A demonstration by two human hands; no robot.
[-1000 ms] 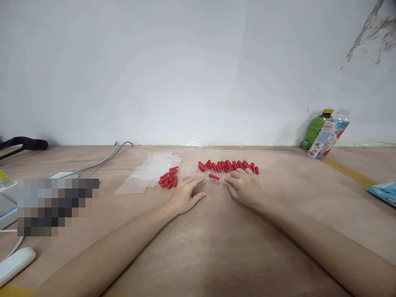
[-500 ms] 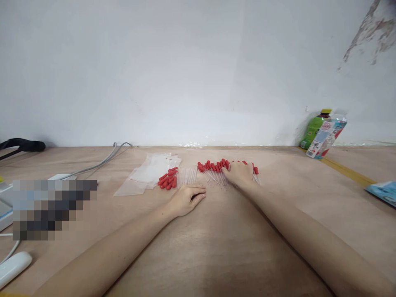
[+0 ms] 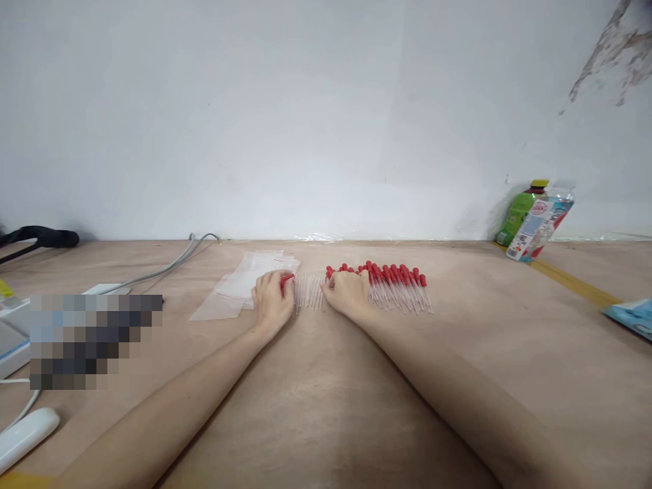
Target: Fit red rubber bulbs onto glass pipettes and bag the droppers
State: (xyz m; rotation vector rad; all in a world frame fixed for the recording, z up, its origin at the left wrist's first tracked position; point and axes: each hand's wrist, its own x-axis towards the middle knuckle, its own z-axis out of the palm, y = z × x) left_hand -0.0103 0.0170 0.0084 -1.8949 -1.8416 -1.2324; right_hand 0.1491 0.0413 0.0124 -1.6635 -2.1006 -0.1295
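My left hand [image 3: 272,299] curls round the small pile of loose red rubber bulbs [image 3: 286,279], hiding most of them. Just right of it lies a row of thin clear tubes [image 3: 309,292] without bulbs. My right hand [image 3: 349,292] is closed at the left end of a row of droppers [image 3: 400,286], clear tubes with red bulbs on their far ends. Its thumb and fingertips reach the right edge of the bare tubes; what they pinch, if anything, is hidden.
Flat clear plastic bags [image 3: 229,292] lie left of my left hand. At the far left are a grey cable [image 3: 168,267], a white device [image 3: 30,431] and a blurred-out patch. Two bottles [image 3: 532,224] lean by the wall at right, near a blue packet [image 3: 631,316].
My left hand has moved left and away, from below the bare tubes onto the loose red bulbs. My right hand has shifted left along the droppers, uncovering their right part.
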